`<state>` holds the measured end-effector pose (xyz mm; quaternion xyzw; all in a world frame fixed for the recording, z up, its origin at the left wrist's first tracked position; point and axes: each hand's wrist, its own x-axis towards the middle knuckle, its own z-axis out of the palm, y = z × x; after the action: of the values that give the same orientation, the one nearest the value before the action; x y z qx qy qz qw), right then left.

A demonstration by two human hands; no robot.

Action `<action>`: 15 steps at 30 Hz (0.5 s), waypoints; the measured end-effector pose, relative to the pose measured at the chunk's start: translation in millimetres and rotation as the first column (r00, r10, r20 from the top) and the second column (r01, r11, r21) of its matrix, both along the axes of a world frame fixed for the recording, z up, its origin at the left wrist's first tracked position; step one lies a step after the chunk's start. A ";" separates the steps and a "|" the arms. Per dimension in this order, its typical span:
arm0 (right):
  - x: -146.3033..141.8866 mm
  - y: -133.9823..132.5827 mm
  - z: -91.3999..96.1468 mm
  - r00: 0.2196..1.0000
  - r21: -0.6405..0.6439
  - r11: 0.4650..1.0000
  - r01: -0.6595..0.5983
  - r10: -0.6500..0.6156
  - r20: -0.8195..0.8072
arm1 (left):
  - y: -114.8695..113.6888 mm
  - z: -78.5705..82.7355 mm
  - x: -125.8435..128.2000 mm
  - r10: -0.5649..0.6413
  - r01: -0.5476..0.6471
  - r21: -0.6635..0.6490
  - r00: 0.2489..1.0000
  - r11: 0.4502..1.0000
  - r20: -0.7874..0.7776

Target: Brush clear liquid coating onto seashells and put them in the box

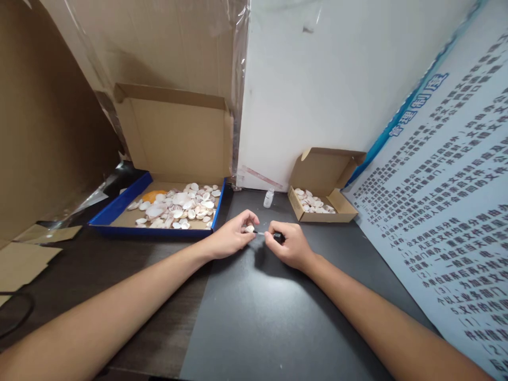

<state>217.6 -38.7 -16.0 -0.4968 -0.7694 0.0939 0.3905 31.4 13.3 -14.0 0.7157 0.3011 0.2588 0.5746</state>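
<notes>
My left hand [232, 236] pinches a small seashell [249, 228] between thumb and fingers above the dark mat. Closed around the black handle of a small brush [279, 237] is my right hand [291, 246]. The brush's thin stem points left, and its dark tip is at the shell's edge; I cannot tell whether it touches. Just beyond my hands stands a small clear bottle [269, 199] with a whitish label, upright on the mat.
At the left, an open blue-sided cardboard box [154, 231] holds many pale shells and an orange piece. A smaller open brown box [329, 217] with shells stands at the right. Cardboard pieces [24, 264] lie far left; a printed board [436, 211] leans along the right.
</notes>
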 end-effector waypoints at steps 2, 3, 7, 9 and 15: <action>0.1 0.3 -0.2 0.999 -0.008 0.999 0.041 -0.041 0.005 | -0.3 0.9 -0.8 -0.009 0.010 0.014 1.000 1.000 -0.014; 0.2 0.2 -0.1 0.998 -0.005 0.998 0.057 -0.057 -0.005 | -0.3 1.2 -1.1 -0.012 0.012 0.020 1.000 1.000 -0.021; -0.4 -2.8 1.1 0.999 0.031 0.999 -0.019 0.020 -0.036 | 0.4 1.0 -1.9 -0.014 0.014 0.013 1.000 1.000 -0.002; -1.7 -4.7 1.3 0.997 0.026 0.998 -0.066 0.066 -0.035 | 0.9 0.8 -2.2 -0.027 0.028 -0.008 0.999 1.000 0.022; -3.3 -2.9 -0.8 0.999 -0.027 0.999 -0.037 0.037 -0.012 | 0.4 3.3 -2.5 -0.046 0.049 -0.080 0.998 0.996 0.033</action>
<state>214.3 -41.7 -16.7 -0.4872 -0.7747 0.1148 0.3863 28.9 13.6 -10.7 0.6947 0.2852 0.2438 0.6137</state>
